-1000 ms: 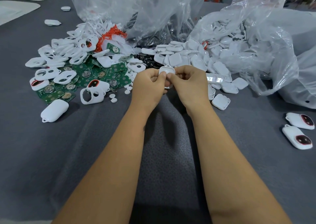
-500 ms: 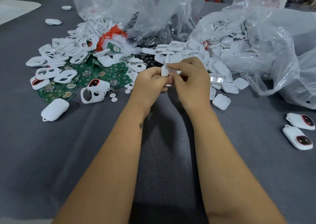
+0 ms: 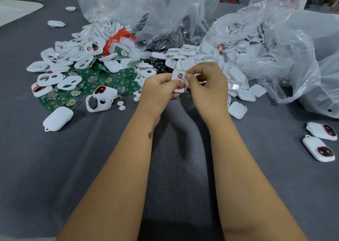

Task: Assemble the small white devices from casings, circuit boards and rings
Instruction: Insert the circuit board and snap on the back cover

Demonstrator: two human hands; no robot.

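Both hands meet above the grey table over a white casing (image 3: 178, 77) with a round hole and a red part at its lower end. My left hand (image 3: 157, 92) grips its lower left side. My right hand (image 3: 207, 86) pinches its right edge with thumb and forefinger. Green circuit boards (image 3: 91, 86) lie in a heap to the left, mixed with white front casings (image 3: 69, 57) that have cut-outs. White casing backs (image 3: 198, 57) spill from a bag behind the hands. Two assembled devices (image 3: 319, 141) with dark red-ringed windows lie at the right.
Clear plastic bags (image 3: 275, 38) stand along the back and right, some with white parts, one with dark parts (image 3: 165, 44). An orange bundle (image 3: 119, 38) tops the left heap. Small white discs (image 3: 122, 105) and a closed white shell (image 3: 56, 118) lie left of my hands.
The casing has been turned in my hands so that its holed face and red part now show. My right fingers shifted from its top to its right edge.
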